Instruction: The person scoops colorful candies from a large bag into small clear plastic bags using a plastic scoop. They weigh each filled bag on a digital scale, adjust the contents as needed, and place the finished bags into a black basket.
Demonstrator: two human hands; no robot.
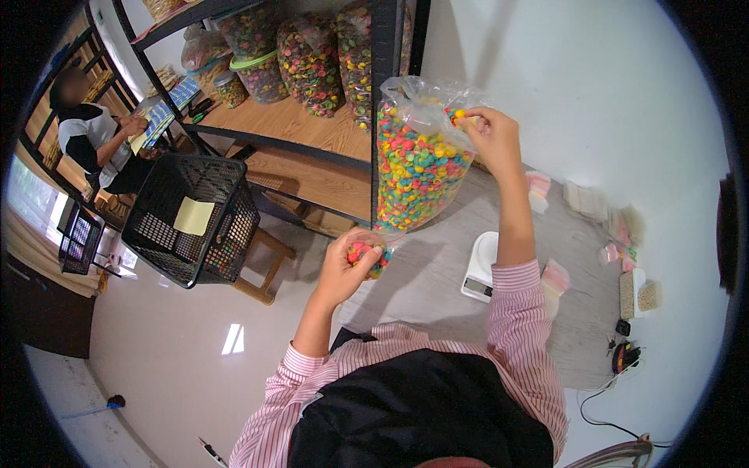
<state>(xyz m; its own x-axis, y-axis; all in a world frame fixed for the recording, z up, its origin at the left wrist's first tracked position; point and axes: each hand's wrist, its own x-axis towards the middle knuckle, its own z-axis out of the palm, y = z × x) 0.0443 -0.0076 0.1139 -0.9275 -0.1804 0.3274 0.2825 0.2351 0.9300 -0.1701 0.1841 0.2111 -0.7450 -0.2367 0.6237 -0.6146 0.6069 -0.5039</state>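
Note:
My left hand (348, 266) grips a small clear plastic bag (374, 251) that holds colourful candy-like pieces. A large clear plastic bag (418, 169) of red, yellow, green and blue pieces stands at the table's far edge, beside the shelf post. At its open top right, my right hand (483, 131) pinches several of the pieces (455, 114) between thumb and fingers. On the grey table, below my right forearm and partly hidden by it, lies a white digital scale (480, 275).
Small plastic packets (555, 278) lie right of the scale. A metal shelf (292, 131) carries filled bags and tubs at the back. Left of it, a black plastic basket (187, 228) rests on a wooden stool (263, 275). A person (99, 134) works at the far left.

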